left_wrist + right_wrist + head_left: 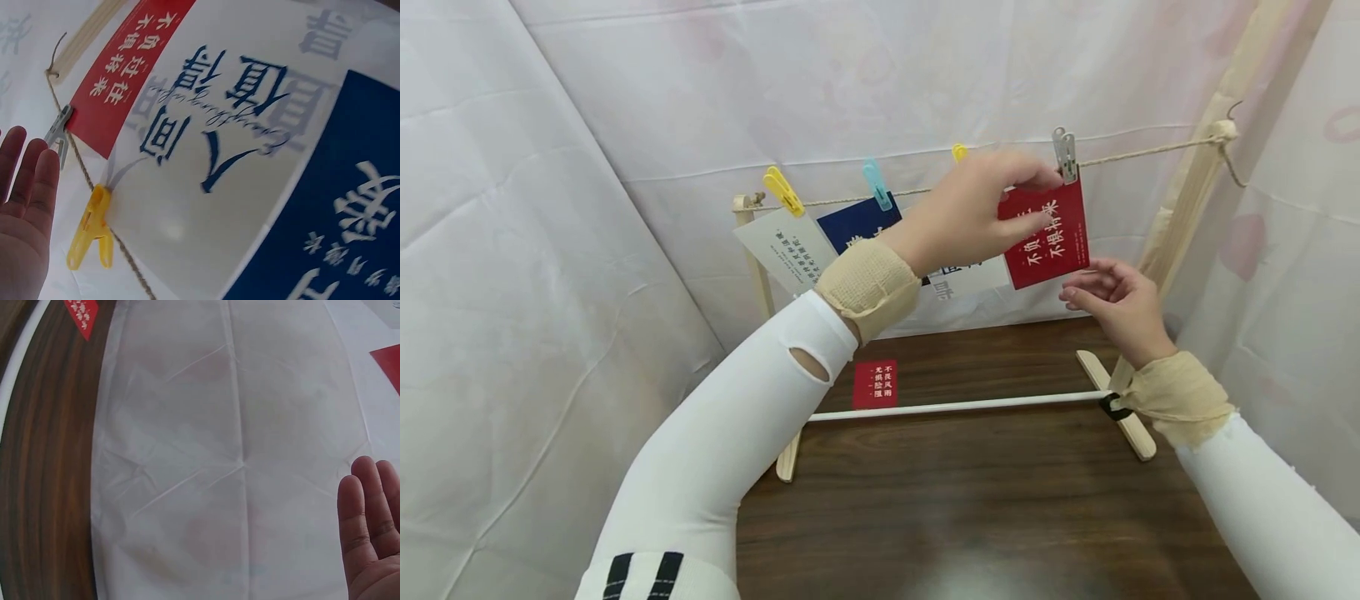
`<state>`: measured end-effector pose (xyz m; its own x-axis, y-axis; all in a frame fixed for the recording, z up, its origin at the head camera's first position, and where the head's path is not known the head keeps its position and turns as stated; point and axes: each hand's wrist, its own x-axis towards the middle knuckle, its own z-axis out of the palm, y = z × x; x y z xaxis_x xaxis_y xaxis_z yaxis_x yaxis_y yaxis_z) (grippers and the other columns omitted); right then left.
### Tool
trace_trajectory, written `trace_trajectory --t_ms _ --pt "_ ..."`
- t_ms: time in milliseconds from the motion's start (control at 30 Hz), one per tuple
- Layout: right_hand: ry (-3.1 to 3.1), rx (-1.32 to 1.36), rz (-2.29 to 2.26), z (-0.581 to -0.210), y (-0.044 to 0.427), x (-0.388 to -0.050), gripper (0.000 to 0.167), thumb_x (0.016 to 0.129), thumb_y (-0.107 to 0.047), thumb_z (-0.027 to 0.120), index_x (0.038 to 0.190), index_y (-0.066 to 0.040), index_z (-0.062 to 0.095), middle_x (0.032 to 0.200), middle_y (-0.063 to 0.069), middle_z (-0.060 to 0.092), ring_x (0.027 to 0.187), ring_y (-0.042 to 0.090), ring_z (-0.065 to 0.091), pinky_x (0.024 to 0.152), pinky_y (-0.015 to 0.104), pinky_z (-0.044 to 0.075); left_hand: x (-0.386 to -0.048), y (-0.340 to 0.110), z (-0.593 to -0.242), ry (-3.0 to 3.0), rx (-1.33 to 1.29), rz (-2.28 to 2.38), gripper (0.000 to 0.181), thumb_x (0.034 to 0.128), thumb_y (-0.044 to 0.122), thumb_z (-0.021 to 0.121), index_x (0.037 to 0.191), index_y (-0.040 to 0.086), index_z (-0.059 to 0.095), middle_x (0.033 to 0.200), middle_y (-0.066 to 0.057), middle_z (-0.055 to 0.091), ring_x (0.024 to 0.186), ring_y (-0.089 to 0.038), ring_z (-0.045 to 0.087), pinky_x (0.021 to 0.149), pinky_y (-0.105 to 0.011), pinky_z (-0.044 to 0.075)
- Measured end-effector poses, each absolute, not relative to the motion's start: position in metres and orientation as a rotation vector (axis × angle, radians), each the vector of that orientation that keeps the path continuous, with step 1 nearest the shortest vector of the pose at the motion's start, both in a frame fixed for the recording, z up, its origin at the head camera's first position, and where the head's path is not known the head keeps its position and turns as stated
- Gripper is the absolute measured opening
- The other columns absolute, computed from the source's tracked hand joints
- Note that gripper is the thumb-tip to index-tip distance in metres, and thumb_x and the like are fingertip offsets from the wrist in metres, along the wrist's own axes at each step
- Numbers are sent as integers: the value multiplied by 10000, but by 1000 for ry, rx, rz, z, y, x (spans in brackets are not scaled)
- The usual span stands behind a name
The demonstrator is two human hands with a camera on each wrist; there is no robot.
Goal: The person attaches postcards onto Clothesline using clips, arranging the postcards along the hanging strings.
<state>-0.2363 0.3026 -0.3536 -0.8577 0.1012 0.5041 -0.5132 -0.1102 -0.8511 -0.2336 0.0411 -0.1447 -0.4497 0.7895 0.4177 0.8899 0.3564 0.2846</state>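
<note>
A red card (pixel 1066 250) with white characters hangs from the twine line (pixel 1142 154) by a grey clothespin (pixel 1067 157). My left hand (pixel 966 204) is in front of this card, its fingertips near the clothespin. The left wrist view shows those fingers (pixel 45 184) fairly straight, with nothing held. Just below the card's lower right corner, my right hand (pixel 1122 310) has its fingers loosely bent. In the right wrist view, its fingers (pixel 353 512) extend and hold nothing. Left of the red card hangs a white card (pixel 187 231) under a yellow clothespin (pixel 92 228).
Further left hang a dark blue card (pixel 850 221) under a light blue clothespin (pixel 876 183) and a white card (pixel 786 242) under a yellow clothespin (pixel 783 192). Another red card (pixel 876 392) lies on the brown table (pixel 970 500), behind the white rod (pixel 970 406) of the wooden stand (pixel 1180 217).
</note>
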Motion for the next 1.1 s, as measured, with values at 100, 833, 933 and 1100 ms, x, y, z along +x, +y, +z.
trace_trajectory --t_ms 100,833,933,1100 --pt "-1774 457 2024 -358 301 -236 319 960 113 738 1173 -120 688 979 -39 838 839 44 798 753 177 628 -233 35 -154 -2403 -1515 -708 371 1055 175 722 1396 31 690 1388 -90 738 1277 -171 682 1093 -206 520" --pt "-2211 334 1684 -382 284 -232 391 1001 -25 759 1326 -188 615 1023 -200 765 908 -27 727 790 144 595 -227 -10 -202 -2395 -1469 -794 392 1028 181 763 1387 34 703 1398 -90 741 1297 -186 683 1134 -271 521" --pt "-2225 339 1660 -385 282 -232 392 996 -34 770 1339 -152 621 1029 -192 762 918 -19 718 790 143 587 -228 -15 -210 -2360 -1462 -798 383 1026 171 766 1376 25 712 1376 -103 752 1284 -204 695 1135 -286 528" --pt "-2231 355 1634 -390 277 -231 382 982 -18 781 1327 -93 635 1008 -198 756 910 -25 717 780 142 582 -231 -25 -228 -2362 -1443 -813 389 1022 177 774 1379 35 714 1382 -106 748 1304 -210 683 1148 -308 524"
